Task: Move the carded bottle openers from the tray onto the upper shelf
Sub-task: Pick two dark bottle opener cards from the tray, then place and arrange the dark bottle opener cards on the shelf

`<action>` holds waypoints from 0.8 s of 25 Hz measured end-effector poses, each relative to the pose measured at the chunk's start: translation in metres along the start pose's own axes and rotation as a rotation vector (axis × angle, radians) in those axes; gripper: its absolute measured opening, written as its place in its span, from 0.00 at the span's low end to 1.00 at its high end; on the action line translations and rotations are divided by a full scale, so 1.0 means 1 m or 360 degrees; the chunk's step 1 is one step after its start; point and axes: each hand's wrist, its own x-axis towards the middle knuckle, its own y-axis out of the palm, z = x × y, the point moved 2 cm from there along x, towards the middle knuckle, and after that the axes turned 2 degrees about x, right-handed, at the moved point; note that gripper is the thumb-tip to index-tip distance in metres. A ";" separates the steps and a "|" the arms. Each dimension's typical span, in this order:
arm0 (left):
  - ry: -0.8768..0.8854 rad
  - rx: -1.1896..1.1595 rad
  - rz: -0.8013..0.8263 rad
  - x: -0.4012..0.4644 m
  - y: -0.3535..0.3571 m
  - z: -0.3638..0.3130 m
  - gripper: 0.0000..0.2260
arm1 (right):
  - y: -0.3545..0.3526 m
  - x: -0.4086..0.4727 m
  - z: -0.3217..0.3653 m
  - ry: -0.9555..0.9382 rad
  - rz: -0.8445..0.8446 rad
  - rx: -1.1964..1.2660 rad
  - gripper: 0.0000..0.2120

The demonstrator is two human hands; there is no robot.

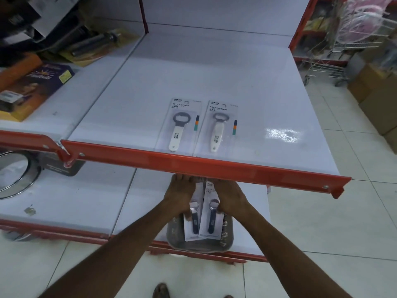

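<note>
Hands meet below the upper shelf's red lip: the left hand grips one dark-handled card, the right hand another, both cards just above the tray on the lower shelf. Two white-handled openers lie side by side on the upper shelf, near its front edge.

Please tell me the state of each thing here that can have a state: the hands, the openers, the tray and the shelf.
Left hand: grip closed on the left dark-handled carded opener, above the tray.
Right hand: grip closed on the right dark-handled carded opener.
Tray: on the lower shelf, partly hidden by the cards.
Two white-handled carded openers: lying flat, side by side, on the upper shelf.
</note>
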 end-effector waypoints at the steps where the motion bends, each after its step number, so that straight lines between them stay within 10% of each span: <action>1: 0.0008 -0.0119 -0.0041 -0.010 -0.006 0.001 0.48 | -0.009 -0.008 0.006 -0.0077 -0.0124 -0.0085 0.23; 6: -0.0016 -0.0622 -0.0229 -0.099 -0.059 -0.005 0.05 | -0.051 -0.090 0.045 -0.0082 -0.0238 0.0267 0.05; 20: 0.0131 -0.1778 -0.1250 -0.106 -0.293 -0.039 0.20 | -0.281 -0.134 0.073 -0.0492 -0.1109 0.0971 0.15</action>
